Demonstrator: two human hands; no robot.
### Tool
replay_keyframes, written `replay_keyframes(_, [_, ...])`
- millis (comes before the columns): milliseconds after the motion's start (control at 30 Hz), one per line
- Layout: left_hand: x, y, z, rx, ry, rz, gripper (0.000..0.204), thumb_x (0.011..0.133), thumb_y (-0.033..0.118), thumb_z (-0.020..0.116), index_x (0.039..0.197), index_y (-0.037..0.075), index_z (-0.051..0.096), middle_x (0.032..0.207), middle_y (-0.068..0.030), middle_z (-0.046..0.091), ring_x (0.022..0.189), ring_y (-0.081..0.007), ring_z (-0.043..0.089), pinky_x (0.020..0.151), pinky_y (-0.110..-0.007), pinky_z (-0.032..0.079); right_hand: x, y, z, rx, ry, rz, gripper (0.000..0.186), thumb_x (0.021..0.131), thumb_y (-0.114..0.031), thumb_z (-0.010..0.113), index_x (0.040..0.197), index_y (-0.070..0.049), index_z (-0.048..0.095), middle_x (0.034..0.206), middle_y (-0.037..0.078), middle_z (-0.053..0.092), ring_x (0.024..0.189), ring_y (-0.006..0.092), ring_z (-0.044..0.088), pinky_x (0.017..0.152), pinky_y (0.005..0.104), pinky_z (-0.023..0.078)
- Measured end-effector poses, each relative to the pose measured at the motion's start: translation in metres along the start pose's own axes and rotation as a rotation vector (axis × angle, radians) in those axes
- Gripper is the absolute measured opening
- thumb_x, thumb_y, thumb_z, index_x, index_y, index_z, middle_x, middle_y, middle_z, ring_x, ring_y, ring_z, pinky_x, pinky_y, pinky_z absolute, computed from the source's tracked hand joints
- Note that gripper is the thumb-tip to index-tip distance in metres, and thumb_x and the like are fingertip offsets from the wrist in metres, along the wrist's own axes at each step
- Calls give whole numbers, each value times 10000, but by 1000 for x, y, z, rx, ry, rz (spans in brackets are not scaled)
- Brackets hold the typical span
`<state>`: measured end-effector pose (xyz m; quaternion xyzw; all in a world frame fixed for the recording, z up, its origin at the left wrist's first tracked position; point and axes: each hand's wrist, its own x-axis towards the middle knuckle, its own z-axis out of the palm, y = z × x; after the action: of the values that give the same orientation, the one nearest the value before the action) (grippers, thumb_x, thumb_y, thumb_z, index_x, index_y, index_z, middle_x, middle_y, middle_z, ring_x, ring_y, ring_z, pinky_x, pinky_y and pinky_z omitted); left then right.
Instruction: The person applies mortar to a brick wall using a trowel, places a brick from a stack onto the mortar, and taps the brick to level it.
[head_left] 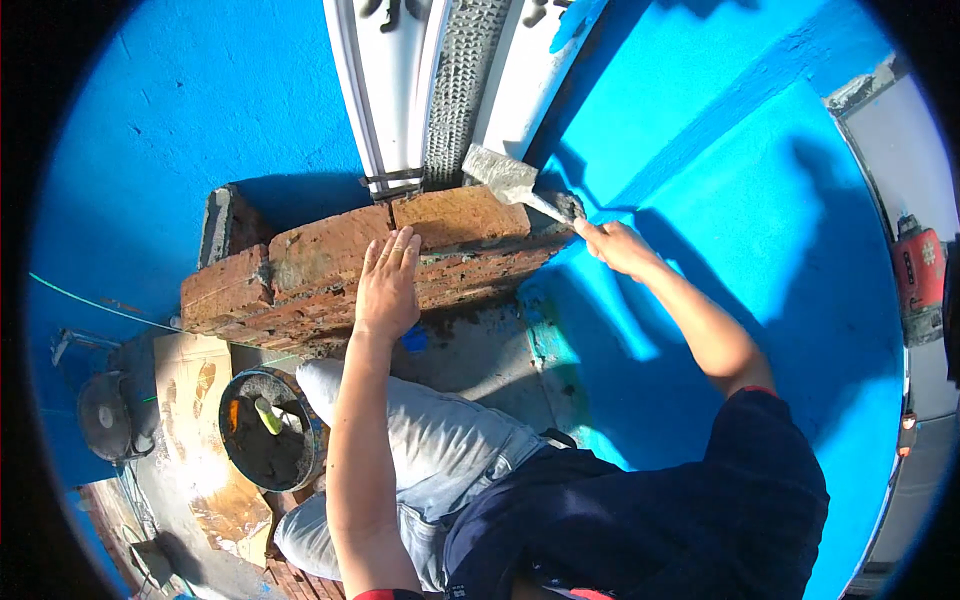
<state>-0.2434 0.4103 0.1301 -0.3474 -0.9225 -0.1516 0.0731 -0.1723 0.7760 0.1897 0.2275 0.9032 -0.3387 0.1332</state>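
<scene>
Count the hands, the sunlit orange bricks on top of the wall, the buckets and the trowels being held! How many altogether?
Hands, left hand and right hand: 2
Sunlit orange bricks on top: 3
Bucket: 1
Held trowel: 1
Total: 7

I have one feed: head-worn fisheye, left of the pair, looking steeply down, close above the jeans point(445, 430), facing the top edge of the low brick wall point(470, 268).
</scene>
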Motion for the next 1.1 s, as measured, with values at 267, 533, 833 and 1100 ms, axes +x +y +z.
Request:
replay_keyframes(267, [-77,108,12,-461,180,122,382,760,39,638,1141,31,617,1219,-164,616,1187,-353,561,1059,-486,403,0,14,-14,5,74,3,692,902,-704,443,604,-84,526,513,21,480,470,161,446,473,353,331])
replay_keyframes(533, [-122,144,34,-712,46,51,295,790,79,670,1080,35,644,1110,-166,653,1037,-355,620,949,-433,483,29,-6,-16,-331,71,-24,736,901,-695,441,679,-19,627,619,136,596,599,260,577,588,435,447])
replay_keyframes(833, [-122,128,26,-683,101,-20,300,787,46,642,1085,31,617,1095,-155,650,1006,-335,624,923,-432,490,28,-63,-28,-181,24,-238,284,999,-310,487,1126,-82,598,703,79,612,611,180,565,560,379,442])
replay_keyframes(1100, [-130,132,14,-751,177,-105,324,774,17,674,1096,34,642,1107,-150,662,1025,-330,635,901,-400,509,-2,-54,-30,39,-15,-155,267,1004,-278,486,1163,-104,612,659,5,540,525,82,461,472,274,372])
